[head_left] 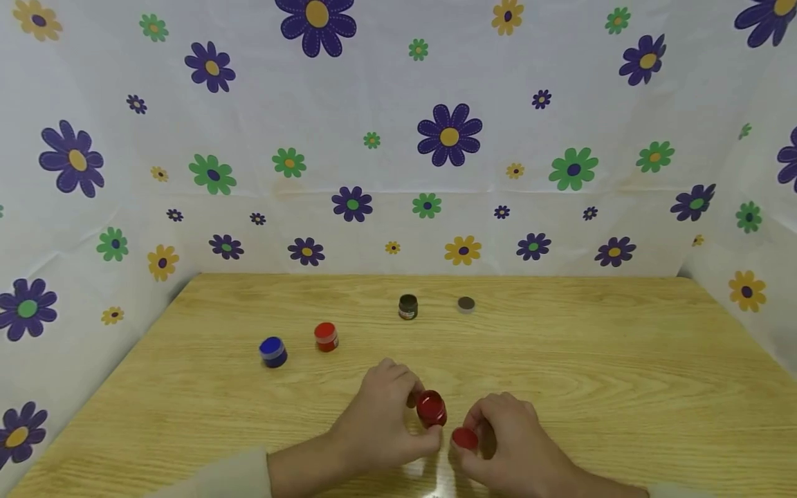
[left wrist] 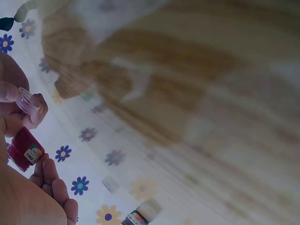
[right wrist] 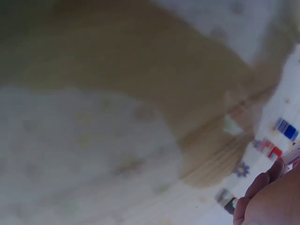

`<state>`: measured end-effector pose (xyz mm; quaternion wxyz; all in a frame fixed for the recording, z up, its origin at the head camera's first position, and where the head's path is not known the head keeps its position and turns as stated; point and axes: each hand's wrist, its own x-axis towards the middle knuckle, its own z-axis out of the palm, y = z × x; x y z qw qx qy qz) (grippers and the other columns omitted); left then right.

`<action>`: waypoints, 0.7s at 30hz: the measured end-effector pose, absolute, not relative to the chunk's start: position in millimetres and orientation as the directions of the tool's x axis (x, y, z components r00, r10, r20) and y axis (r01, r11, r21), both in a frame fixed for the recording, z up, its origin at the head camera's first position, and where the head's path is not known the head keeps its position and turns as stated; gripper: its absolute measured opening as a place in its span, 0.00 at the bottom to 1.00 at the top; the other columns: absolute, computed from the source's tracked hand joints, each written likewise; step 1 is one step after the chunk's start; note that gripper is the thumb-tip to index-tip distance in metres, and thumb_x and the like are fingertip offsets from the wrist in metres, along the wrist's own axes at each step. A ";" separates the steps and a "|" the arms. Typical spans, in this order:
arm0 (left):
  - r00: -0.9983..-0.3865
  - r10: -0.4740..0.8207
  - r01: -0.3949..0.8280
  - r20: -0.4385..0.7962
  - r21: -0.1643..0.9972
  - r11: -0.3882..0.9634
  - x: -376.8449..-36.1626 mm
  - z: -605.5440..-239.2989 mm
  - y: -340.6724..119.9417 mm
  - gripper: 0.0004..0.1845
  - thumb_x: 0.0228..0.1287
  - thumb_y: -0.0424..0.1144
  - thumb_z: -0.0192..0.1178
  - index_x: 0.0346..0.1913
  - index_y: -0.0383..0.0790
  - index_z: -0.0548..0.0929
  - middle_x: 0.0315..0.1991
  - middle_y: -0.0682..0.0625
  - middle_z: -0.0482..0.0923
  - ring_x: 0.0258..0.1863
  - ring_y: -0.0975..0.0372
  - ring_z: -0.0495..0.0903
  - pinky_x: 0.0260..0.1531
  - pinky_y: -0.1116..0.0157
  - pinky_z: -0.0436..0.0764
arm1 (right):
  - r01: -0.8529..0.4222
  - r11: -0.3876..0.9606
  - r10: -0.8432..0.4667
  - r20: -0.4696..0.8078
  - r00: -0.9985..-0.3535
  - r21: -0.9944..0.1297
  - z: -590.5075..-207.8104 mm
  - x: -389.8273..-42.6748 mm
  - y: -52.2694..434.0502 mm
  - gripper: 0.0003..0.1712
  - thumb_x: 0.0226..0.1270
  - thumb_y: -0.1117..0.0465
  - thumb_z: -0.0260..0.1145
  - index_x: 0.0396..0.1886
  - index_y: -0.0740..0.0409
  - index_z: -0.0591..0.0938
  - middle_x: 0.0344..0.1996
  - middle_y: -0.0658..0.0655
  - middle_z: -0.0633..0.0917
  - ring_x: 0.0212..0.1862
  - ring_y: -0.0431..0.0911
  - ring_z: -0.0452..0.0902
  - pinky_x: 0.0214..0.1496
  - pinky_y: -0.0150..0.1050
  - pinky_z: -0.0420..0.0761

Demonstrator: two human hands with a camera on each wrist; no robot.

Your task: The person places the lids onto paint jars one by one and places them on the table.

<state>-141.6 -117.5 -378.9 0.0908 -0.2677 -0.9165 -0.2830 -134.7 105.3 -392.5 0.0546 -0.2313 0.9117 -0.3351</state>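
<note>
My left hand [head_left: 416, 415] grips a small red paint jar [head_left: 431, 408] just above the near middle of the wooden table [head_left: 591, 387]. My right hand [head_left: 481, 436] pinches the jar's red lid [head_left: 464, 438] right beside it, clear of the jar's mouth. In the left wrist view the red jar [left wrist: 23, 151] lies against my left hand's fingers [left wrist: 51, 183], and the other hand's fingertips hold the lid [left wrist: 29, 101] above it. The right wrist view is blurred and shows only the edge of my right hand [right wrist: 276, 201].
A blue jar [head_left: 272, 351] and a second red jar [head_left: 326, 337] stand to the left. A dark jar [head_left: 407, 306] and a loose dark lid [head_left: 465, 304] sit farther back. Flowered sheets [head_left: 448, 138] wall in the table on three sides.
</note>
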 end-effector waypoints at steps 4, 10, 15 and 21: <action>-0.847 0.430 0.530 0.311 0.452 0.717 -144.0 -380.1 -118.0 0.11 0.46 0.46 0.69 0.30 0.46 0.79 0.26 0.58 0.73 0.32 0.68 0.64 0.36 0.69 0.66 | -0.480 0.708 -0.487 0.133 -0.863 -0.518 -392.1 -133.1 103.3 0.11 0.50 0.51 0.72 0.30 0.41 0.77 0.27 0.34 0.73 0.35 0.32 0.65 0.53 0.48 0.67; -0.810 0.481 0.576 0.334 0.307 0.757 -152.6 -386.0 -121.6 0.13 0.47 0.49 0.69 0.31 0.47 0.79 0.28 0.60 0.72 0.33 0.67 0.64 0.39 0.68 0.66 | -0.678 0.711 -0.549 0.457 -0.700 -0.184 -397.8 -139.3 106.4 0.13 0.49 0.48 0.71 0.30 0.42 0.74 0.29 0.35 0.69 0.37 0.33 0.61 0.49 0.41 0.67; -0.717 0.571 0.666 0.399 0.153 0.730 -156.6 -391.4 -122.0 0.15 0.46 0.50 0.70 0.30 0.47 0.78 0.30 0.60 0.73 0.35 0.66 0.66 0.43 0.66 0.69 | -0.760 0.647 -0.591 0.588 -0.553 -0.063 -399.0 -144.6 106.0 0.15 0.46 0.49 0.69 0.33 0.46 0.77 0.31 0.40 0.72 0.39 0.37 0.64 0.48 0.39 0.64; -0.688 0.608 0.699 0.396 0.141 0.701 -158.8 -393.8 -119.9 0.15 0.43 0.49 0.71 0.32 0.46 0.81 0.31 0.59 0.75 0.36 0.66 0.68 0.44 0.66 0.71 | -0.808 0.589 -0.615 0.647 -0.451 -0.005 -396.2 -151.6 103.1 0.17 0.47 0.49 0.70 0.35 0.50 0.79 0.33 0.45 0.76 0.40 0.41 0.67 0.47 0.41 0.65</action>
